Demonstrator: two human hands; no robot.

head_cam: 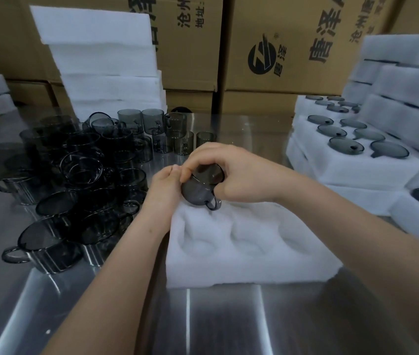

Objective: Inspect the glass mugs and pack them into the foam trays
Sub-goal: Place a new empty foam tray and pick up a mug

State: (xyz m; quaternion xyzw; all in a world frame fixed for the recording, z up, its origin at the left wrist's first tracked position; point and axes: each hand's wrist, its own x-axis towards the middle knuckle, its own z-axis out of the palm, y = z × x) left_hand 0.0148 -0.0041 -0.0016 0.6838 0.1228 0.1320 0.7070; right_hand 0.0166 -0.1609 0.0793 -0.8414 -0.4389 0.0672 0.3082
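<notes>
Fingers of the right hand (231, 175) curled round a smoky glass mug (198, 193), held tilted over the far left pocket of the foam tray (254, 267). The left hand (163, 187) pinched its rim. Loose mugs (75, 180) crowded the steel table (203, 316) to the left.

I'm seeing both forearms reaching in, converging at centre. Right hand (231, 175) is curling over the mug (198, 194), gripping it; left hand (163, 187) is holding its other side, fingers curled.
</notes>
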